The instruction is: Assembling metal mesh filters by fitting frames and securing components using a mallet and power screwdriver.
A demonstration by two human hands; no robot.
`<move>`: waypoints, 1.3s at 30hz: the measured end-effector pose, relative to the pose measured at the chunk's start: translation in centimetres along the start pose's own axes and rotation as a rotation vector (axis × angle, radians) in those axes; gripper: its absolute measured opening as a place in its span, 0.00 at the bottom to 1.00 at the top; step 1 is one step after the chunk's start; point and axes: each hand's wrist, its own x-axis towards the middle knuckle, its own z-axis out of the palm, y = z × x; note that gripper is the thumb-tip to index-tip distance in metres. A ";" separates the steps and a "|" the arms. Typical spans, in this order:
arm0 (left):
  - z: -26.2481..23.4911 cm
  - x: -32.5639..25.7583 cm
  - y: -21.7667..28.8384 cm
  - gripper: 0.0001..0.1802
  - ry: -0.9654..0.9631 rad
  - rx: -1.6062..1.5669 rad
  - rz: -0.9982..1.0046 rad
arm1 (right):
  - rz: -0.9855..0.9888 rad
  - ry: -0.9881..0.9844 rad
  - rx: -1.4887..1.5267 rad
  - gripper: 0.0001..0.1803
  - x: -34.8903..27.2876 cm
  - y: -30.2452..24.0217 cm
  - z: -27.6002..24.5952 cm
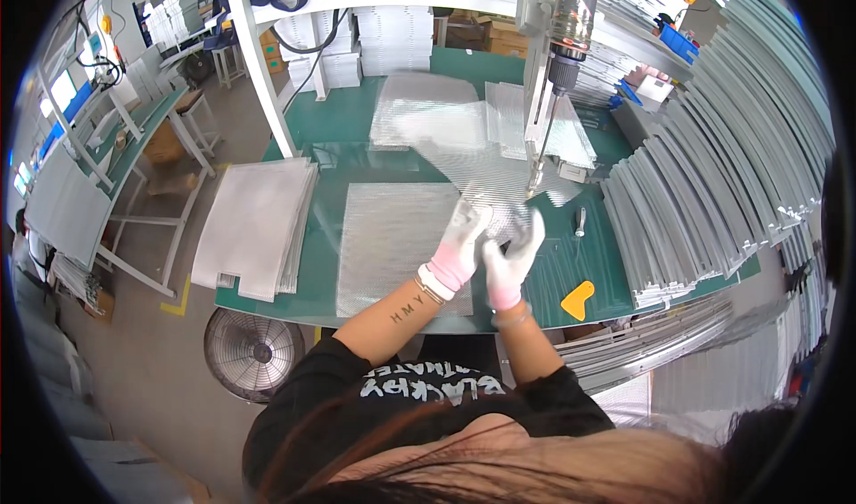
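My left hand, in a white glove with a pink cuff, has its fingers closed at the near edge of a silvery mesh sheet. Just right of it, my right hand, gloved alike, has its thumb and fingers apart beside the sheet's near corner. The sheet reaches away from my hands over the green table, partly under a vertical power screwdriver with a long bit. Another flat mesh sheet lies left of my hands, partly beneath my left forearm.
Pale panels are stacked at the table's left. More mesh sheets lie at the back. A yellow angled piece and a small hand tool lie right of my hands. Long rows of grey frames border the right side; a fan stands below left.
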 end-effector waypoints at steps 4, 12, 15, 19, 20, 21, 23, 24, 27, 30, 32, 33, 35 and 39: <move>-0.3 -5.4 6.1 0.25 0.188 0.357 0.247 | -0.095 -0.224 -0.505 0.45 -0.9 -5.5 -3.3; -8.8 -13.8 12.0 0.31 0.490 0.374 -0.010 | 0.286 -0.518 -0.590 0.48 -1.3 -8.0 -3.1; -11.6 -13.7 12.7 0.43 0.268 1.584 0.056 | 0.288 -0.592 -0.657 0.48 -1.8 -7.2 -1.1; -13.3 -13.9 11.2 0.42 0.217 1.717 -0.110 | 0.363 -0.689 -0.769 0.48 -3.2 -5.8 -0.3; -13.6 -14.0 10.9 0.42 0.213 1.714 -0.115 | 0.378 -0.687 -0.786 0.47 -3.5 -5.5 -0.2; -13.8 -14.1 10.7 0.42 0.209 1.727 -0.151 | 0.393 -0.685 -0.804 0.46 -3.8 -5.3 -0.2; -14.2 -14.1 10.3 0.42 0.201 1.736 -0.186 | 0.416 -0.700 -0.829 0.45 -4.4 -4.9 -0.1; -14.4 -14.2 10.0 0.42 0.195 1.753 -0.219 | 0.435 -0.717 -0.850 0.45 -4.7 -4.6 -0.1; -14.6 -14.3 9.6 0.42 0.181 1.779 -0.260 | 0.371 -0.728 -0.889 0.45 -6.0 -2.8 -0.8; -14.7 -14.4 9.6 0.43 0.183 1.778 -0.288 | 0.389 -0.767 -0.868 0.43 -6.1 -2.7 -1.0; -14.8 -14.5 9.5 0.43 0.182 1.762 -0.307 | 0.416 -0.792 -0.876 0.42 -5.8 -2.9 -0.9; -15.0 -14.5 9.5 0.43 0.183 1.766 -0.303 | 0.439 -0.817 -0.882 0.42 -5.6 -3.0 -0.8; -15.2 -14.4 9.4 0.42 0.178 1.768 -0.294 | 0.454 -0.845 -0.912 0.41 -5.3 -3.2 -0.6; -15.1 -14.2 9.4 0.43 0.168 1.785 -0.313 | 0.518 -0.982 -1.012 0.40 -4.2 -3.4 -0.3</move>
